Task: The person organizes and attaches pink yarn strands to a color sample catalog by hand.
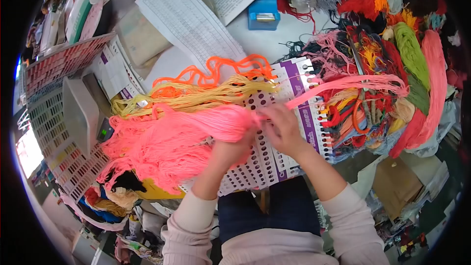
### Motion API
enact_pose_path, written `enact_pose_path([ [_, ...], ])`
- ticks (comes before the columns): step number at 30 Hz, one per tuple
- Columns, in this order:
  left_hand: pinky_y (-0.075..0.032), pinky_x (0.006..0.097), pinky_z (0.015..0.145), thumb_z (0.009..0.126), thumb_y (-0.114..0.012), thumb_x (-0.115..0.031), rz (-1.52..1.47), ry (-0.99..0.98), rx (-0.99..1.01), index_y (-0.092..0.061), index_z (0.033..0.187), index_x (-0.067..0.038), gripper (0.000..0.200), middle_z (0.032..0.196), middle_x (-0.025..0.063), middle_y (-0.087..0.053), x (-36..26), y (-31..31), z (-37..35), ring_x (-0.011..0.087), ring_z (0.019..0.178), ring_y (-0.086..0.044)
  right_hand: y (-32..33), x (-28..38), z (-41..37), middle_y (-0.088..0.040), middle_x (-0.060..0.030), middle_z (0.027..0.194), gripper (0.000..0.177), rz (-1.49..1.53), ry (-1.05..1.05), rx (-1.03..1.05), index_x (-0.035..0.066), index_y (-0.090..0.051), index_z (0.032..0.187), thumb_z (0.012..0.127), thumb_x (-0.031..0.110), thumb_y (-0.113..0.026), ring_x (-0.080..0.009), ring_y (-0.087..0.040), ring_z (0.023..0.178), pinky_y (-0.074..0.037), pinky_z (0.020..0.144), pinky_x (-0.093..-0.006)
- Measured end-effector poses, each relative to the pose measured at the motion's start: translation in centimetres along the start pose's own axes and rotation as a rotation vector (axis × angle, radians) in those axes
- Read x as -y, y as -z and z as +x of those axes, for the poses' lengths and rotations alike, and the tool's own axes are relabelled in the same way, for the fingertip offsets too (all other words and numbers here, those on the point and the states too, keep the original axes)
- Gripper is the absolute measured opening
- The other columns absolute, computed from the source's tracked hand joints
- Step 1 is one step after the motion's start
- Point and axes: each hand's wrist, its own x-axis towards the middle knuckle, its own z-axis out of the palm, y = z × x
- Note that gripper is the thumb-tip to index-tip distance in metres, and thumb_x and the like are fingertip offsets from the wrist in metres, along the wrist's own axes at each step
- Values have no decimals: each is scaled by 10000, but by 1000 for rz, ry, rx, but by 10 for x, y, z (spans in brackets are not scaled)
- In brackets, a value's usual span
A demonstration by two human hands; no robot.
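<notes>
A thick hank of bright pink thread (167,137) spreads over the left of the table. My left hand (234,151) is closed around its gathered right end, partly hidden beneath the thread. My right hand (282,128) pinches the pink thread where the bundle narrows. From there a thinner pink skein (353,83) runs right across the tangled threads. Under both hands lie white cards with punched holes (260,167) and a purple stripe. Yellow thread (196,93) and orange thread (216,66) lie just beyond the pink hank.
A heap of mixed threads (363,59) with orange-handled scissors (360,118) fills the right. Green thread (412,46) hangs beside it. Printed sheets (189,19) and a blue box-like holder (263,17) lie at the back. A plastic basket (66,59) and white tray (78,113) stand left.
</notes>
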Motion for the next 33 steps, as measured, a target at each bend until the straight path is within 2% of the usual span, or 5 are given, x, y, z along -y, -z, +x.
enact_pose_path([
  [7,-372,205,389,814,-491,-201,-612,287,-445,-478,937,-66,183,639,12,-498,-5,81,-63,88,455,-449,-8,10,6,-413,-77,991,353,-537,136,-59,181,-569,911,587,308,-626,-260,-438,898,-329,747,-409],
  [16,-401,191,420,884,-338,-191,-1155,-183,-61,-457,973,-57,200,573,-26,-407,-19,238,-187,68,465,-431,-14,13,8,-416,-57,970,294,-598,110,-126,192,-596,831,574,335,-611,-212,-373,918,-239,802,-388],
  [19,-484,294,606,875,-350,-163,-679,-146,-919,-446,1019,-46,209,756,17,-547,-39,225,-181,147,661,-556,-15,16,9,-423,-60,952,316,-636,119,-139,188,-599,847,568,337,-617,-215,-375,916,-241,799,-392],
  [28,-427,324,723,769,-524,-154,-662,-47,-159,-455,1051,24,340,934,127,-519,-23,100,-256,193,843,-499,-13,91,-4,-436,-101,990,311,-449,39,-41,87,-577,889,596,160,-652,-262,-396,968,-288,795,-404],
  [33,-379,332,829,842,-411,-267,-821,-80,31,-364,1166,52,457,1170,137,-415,-32,55,-236,187,997,-455,-21,193,-46,-506,-68,805,124,360,-192,183,28,-581,823,700,49,-577,-155,-492,695,-391,581,-269],
])
